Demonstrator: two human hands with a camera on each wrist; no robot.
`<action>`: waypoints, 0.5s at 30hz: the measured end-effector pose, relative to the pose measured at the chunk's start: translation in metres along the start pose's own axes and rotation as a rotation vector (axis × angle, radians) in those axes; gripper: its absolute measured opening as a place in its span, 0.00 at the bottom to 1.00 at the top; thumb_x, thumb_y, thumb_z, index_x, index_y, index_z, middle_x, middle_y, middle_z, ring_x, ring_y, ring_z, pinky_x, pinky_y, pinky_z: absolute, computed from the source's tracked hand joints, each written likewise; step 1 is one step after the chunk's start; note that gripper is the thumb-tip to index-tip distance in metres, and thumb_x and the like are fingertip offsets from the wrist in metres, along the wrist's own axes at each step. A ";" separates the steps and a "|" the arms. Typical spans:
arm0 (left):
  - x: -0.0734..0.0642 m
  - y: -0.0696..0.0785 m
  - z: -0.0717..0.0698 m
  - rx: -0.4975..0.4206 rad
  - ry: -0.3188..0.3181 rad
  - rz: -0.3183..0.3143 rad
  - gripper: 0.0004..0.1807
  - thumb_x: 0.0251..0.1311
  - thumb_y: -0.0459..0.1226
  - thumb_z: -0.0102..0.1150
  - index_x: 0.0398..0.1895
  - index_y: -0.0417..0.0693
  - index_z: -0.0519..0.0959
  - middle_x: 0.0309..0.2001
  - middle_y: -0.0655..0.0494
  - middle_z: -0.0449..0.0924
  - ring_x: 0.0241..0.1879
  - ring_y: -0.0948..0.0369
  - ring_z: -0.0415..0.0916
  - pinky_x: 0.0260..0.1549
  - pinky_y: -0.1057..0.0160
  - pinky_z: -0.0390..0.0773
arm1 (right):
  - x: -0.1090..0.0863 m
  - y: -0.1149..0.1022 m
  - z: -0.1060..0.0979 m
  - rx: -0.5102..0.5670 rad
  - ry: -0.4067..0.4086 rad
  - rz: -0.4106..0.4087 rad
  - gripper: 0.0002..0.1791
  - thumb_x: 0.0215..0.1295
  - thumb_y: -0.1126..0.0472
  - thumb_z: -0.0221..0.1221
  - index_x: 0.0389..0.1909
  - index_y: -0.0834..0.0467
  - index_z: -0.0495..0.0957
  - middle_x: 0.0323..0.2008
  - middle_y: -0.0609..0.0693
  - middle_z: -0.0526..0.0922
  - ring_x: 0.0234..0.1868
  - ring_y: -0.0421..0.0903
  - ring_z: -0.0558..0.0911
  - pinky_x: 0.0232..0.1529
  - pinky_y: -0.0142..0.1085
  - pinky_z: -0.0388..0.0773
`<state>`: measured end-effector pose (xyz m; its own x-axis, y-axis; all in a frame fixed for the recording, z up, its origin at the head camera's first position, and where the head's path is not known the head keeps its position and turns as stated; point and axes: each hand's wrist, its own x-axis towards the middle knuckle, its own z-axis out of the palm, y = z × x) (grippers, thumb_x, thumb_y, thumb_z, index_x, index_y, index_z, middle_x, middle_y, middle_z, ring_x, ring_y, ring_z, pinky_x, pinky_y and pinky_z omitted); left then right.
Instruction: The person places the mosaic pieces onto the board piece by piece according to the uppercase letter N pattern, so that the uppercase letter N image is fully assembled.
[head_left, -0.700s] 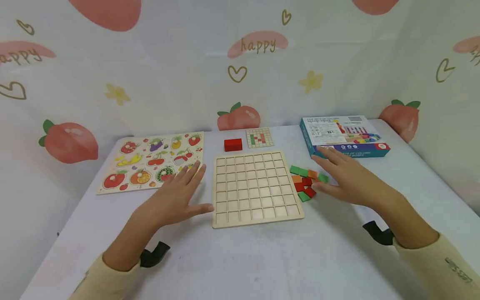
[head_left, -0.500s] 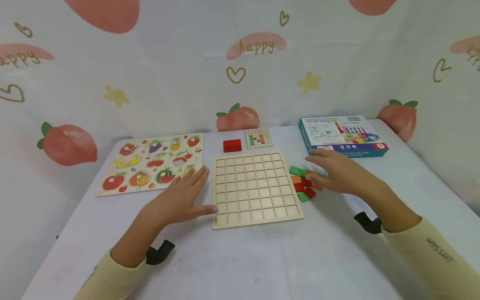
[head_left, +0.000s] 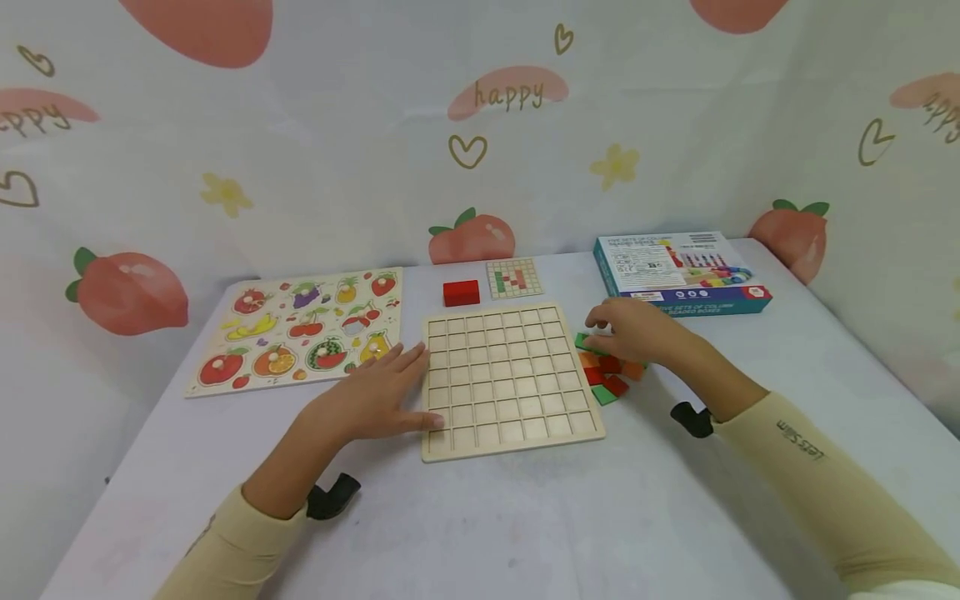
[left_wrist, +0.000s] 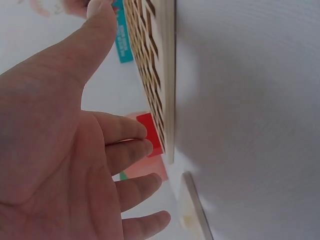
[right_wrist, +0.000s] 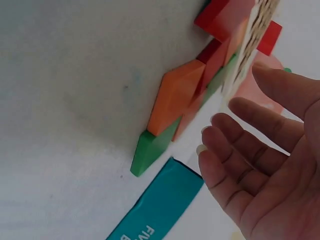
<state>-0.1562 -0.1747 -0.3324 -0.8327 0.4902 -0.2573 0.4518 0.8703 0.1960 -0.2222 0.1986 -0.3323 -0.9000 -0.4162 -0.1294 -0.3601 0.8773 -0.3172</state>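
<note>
A wooden board with a square grid (head_left: 510,379) lies on the white table, its cells bare. My left hand (head_left: 375,400) is at its left edge, fingers spread, the thumb over the rim; whether it touches cannot be told. In the left wrist view the palm faces the board's side. To the right of the board lie several small tiles, among them a red tile (head_left: 616,386), an orange tile (right_wrist: 177,92) and a green tile (right_wrist: 152,150). Over their far end hovers my right hand (head_left: 645,332), fingers loosely bent and apart from the thumb, holding nothing in the right wrist view.
Behind the board stand a red block (head_left: 461,292) and a small patterned grid card (head_left: 514,277). At the left lies a fruit puzzle board (head_left: 277,329). A teal and white box (head_left: 682,275) sits at the back right, beyond the right hand. Printed cloth hangs behind.
My right hand has moved left and lower over the tiles, its fingers bending more. My left hand has shifted slightly right, to the board's edge. The tiles appear to lie as before.
</note>
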 end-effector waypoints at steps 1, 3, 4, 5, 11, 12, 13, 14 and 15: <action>0.001 -0.001 0.001 0.002 -0.008 0.001 0.58 0.57 0.69 0.59 0.79 0.41 0.53 0.78 0.45 0.50 0.76 0.39 0.44 0.69 0.37 0.51 | 0.002 0.000 0.001 0.006 -0.011 0.005 0.18 0.65 0.55 0.67 0.50 0.62 0.84 0.44 0.55 0.84 0.46 0.53 0.80 0.50 0.49 0.80; 0.002 -0.001 0.002 0.005 -0.022 0.007 0.58 0.57 0.69 0.58 0.79 0.40 0.53 0.78 0.45 0.50 0.76 0.39 0.45 0.69 0.37 0.52 | 0.006 -0.001 0.002 0.011 -0.033 0.020 0.17 0.64 0.54 0.68 0.48 0.61 0.85 0.43 0.55 0.83 0.44 0.52 0.80 0.49 0.47 0.80; 0.003 -0.002 0.003 0.008 -0.028 0.009 0.59 0.56 0.70 0.58 0.79 0.40 0.54 0.78 0.46 0.51 0.76 0.39 0.45 0.69 0.37 0.53 | 0.008 -0.001 0.003 0.013 -0.043 0.030 0.16 0.64 0.54 0.68 0.47 0.61 0.85 0.42 0.54 0.83 0.44 0.51 0.79 0.48 0.46 0.80; 0.003 -0.002 0.004 0.009 -0.037 0.007 0.59 0.56 0.70 0.58 0.79 0.41 0.54 0.79 0.46 0.51 0.76 0.39 0.45 0.69 0.37 0.53 | 0.010 -0.001 0.004 0.015 -0.050 0.037 0.16 0.64 0.54 0.69 0.46 0.60 0.85 0.41 0.54 0.82 0.43 0.51 0.79 0.47 0.45 0.81; 0.004 -0.001 0.006 -0.029 -0.081 -0.015 0.63 0.50 0.72 0.61 0.80 0.43 0.52 0.79 0.48 0.47 0.76 0.39 0.43 0.69 0.35 0.51 | 0.016 0.001 0.009 0.031 -0.056 0.059 0.13 0.63 0.56 0.69 0.43 0.61 0.85 0.39 0.54 0.82 0.40 0.51 0.78 0.48 0.45 0.80; 0.004 -0.002 0.006 -0.038 -0.084 -0.016 0.64 0.50 0.72 0.62 0.80 0.43 0.52 0.80 0.48 0.47 0.76 0.39 0.42 0.69 0.35 0.50 | 0.016 0.001 0.009 0.042 -0.054 0.066 0.13 0.63 0.57 0.69 0.43 0.61 0.84 0.40 0.54 0.82 0.41 0.51 0.78 0.48 0.45 0.80; 0.004 -0.002 0.006 -0.040 -0.084 -0.015 0.64 0.49 0.71 0.63 0.80 0.43 0.52 0.80 0.48 0.47 0.76 0.39 0.42 0.69 0.35 0.50 | 0.016 0.001 0.009 0.058 -0.051 0.069 0.13 0.63 0.57 0.69 0.42 0.62 0.84 0.40 0.54 0.82 0.41 0.51 0.78 0.49 0.46 0.80; 0.004 -0.002 0.006 -0.042 -0.081 -0.009 0.64 0.48 0.71 0.64 0.80 0.43 0.52 0.80 0.48 0.47 0.76 0.39 0.43 0.69 0.35 0.50 | 0.017 0.001 0.008 0.074 -0.048 0.075 0.12 0.62 0.58 0.70 0.42 0.61 0.83 0.40 0.54 0.82 0.41 0.52 0.78 0.49 0.46 0.80; 0.004 -0.003 0.007 -0.041 -0.079 -0.006 0.65 0.47 0.71 0.65 0.80 0.43 0.52 0.80 0.47 0.47 0.76 0.39 0.42 0.69 0.35 0.50 | 0.017 0.001 0.008 0.091 -0.043 0.080 0.12 0.62 0.59 0.70 0.42 0.61 0.82 0.39 0.54 0.82 0.41 0.52 0.78 0.49 0.46 0.80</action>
<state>-0.1585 -0.1753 -0.3402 -0.8068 0.4887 -0.3320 0.4322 0.8713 0.2324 -0.2356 0.1906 -0.3427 -0.9129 -0.3574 -0.1973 -0.2620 0.8835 -0.3884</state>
